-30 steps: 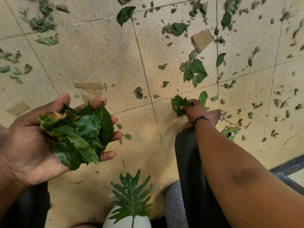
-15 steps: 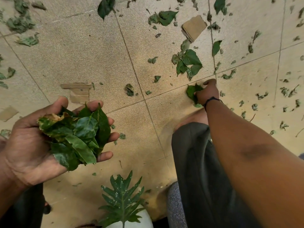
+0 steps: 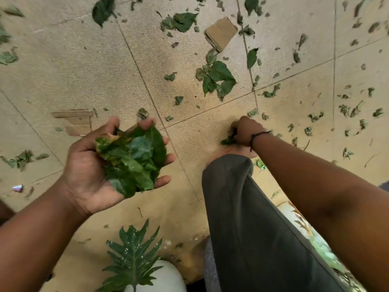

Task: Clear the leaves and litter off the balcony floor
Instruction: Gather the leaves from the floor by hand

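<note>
Cupping a heap of broad, glossy dark-green leaves (image 3: 134,161), one of them yellow-blotched, the left hand (image 3: 99,165) sits palm up with its fingers curled loosely round the pile above the beige tiled floor (image 3: 69,66). The right hand (image 3: 245,132) is down at the floor, fingers closed on a small green leaf (image 3: 228,141); motion blur hides exactly how it is pinched. Two hands are in view, and both hold leaves. Loose litter lies across the tiles: a cluster of leaves (image 3: 217,79) beyond the right hand, two large single leaves near the top edge, many small shreds to the right, and two pieces of cardboard, one (image 3: 221,32) near the top and one (image 3: 75,121) just beyond the left hand. A grey trouser leg (image 3: 248,218) lies between the arms, covering the floor beneath, and a potted plant leaf (image 3: 132,256) stands by the lower edge.
</note>
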Demonstrator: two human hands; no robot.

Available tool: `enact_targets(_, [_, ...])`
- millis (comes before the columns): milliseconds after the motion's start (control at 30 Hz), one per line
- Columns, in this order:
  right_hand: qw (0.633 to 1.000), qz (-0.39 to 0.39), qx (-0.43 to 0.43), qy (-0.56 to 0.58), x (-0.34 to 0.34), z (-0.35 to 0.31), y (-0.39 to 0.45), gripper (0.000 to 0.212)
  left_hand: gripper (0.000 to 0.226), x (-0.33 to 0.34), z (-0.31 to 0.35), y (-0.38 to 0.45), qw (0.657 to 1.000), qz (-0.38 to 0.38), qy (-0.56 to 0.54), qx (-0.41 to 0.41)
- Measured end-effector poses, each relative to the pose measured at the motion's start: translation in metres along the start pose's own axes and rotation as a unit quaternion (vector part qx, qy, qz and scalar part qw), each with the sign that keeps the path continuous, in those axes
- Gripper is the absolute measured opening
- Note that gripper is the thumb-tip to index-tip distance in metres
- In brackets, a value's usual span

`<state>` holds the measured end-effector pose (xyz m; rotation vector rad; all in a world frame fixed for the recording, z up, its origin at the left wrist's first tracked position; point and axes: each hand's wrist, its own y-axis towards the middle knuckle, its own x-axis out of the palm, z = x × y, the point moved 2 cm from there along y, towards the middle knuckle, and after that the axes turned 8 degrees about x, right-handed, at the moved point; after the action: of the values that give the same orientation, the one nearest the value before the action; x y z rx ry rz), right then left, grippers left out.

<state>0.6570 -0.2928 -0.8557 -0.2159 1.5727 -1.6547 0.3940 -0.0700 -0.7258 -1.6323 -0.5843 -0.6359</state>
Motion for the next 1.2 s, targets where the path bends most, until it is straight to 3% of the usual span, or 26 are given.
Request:
enact_targets(33, [0.999, 0.014, 0.002, -0.047, 0.006, -0.004, -0.002, 0.023, 0.054, 0.012, -0.002, 0.003, 0.999, -0.04, -0.02, -0.012])
enact_targets(67, [0.997, 0.024, 0.017, -0.069, 0.012, -0.005, -0.002, 0.023, 0.05, 0.019, -0.004, 0.009, 0.999, -0.034, -0.013, -0.022])
enact_targets(167, [0.997, 0.011, 0.076, -0.017, 0.022, -0.005, 0.005, 0.03, 0.044, 0.032, -0.003, 0.02, 0.996, -0.021, 0.084, -0.009])
enact_targets(300, [0.999, 0.019, -0.003, -0.047, 0.01, -0.018, -0.002, 0.027, 0.043, 0.043, -0.001, 0.025, 0.994, -0.014, 0.108, -0.025])
enact_targets(367, [0.999, 0.028, -0.004, 0.026, 0.0, -0.02, 0.002, 0.022, 0.045, 0.04, 0.003, 0.026, 0.994, 0.005, 0.11, -0.023])
enact_targets(433, [0.98, 0.048, 0.037, 0.191, -0.014, -0.02, 0.006, 0.01, 0.046, 0.039, 0.007, 0.023, 0.993, 0.013, 0.112, -0.018])
enact_targets(533, [0.867, 0.069, 0.119, 0.479, -0.033, -0.014, -0.005, 0.018, 0.046, 0.037, 0.011, 0.016, 0.992, 0.025, 0.123, -0.013])
enact_targets(633, [0.721, -0.035, 0.132, 0.679, -0.031, 0.002, -0.014, 0.019, 0.043, 0.033, 0.012, 0.01, 0.993, 0.02, 0.116, -0.017])
enact_targets(700, [0.677, -0.088, 0.117, 0.722, -0.028, 0.01, -0.023, 0.02, 0.041, 0.034, 0.013, 0.007, 0.992, 0.012, 0.122, -0.018])
enact_targets(767, [0.665, -0.098, 0.122, 0.73, -0.023, 0.012, -0.027, 0.025, 0.041, 0.035, 0.014, 0.006, 0.992, 0.02, 0.124, -0.013])
enact_targets(833, [0.721, -0.075, 0.146, 0.673, -0.015, 0.008, -0.029, 0.026, 0.041, 0.038, 0.013, 0.007, 0.992, 0.022, 0.121, -0.011])
enact_targets(900, [0.859, -0.043, 0.175, 0.479, 0.002, 0.004, -0.02, 0.017, 0.042, 0.039, 0.012, 0.01, 0.992, 0.023, 0.122, -0.015])
enact_targets(933, [0.914, -0.028, 0.2, 0.353, 0.008, 0.0, -0.016, 0.021, 0.044, 0.038, 0.013, 0.012, 0.992, 0.023, 0.124, -0.017])
enact_targets(967, [0.943, -0.017, 0.212, 0.257, 0.018, -0.001, -0.006, 0.031, 0.045, 0.038, 0.013, 0.014, 0.991, 0.022, 0.128, -0.018])
enact_targets(1100, [0.985, 0.016, 0.126, 0.113, 0.001, -0.033, -0.021, 0.038, 0.046, 0.033, 0.019, 0.02, 0.991, 0.027, 0.131, -0.013])
enact_targets(1200, [0.98, 0.036, 0.123, 0.149, -0.017, -0.045, -0.037, 0.033, 0.047, 0.032, 0.024, 0.021, 0.99, 0.037, 0.139, -0.01])
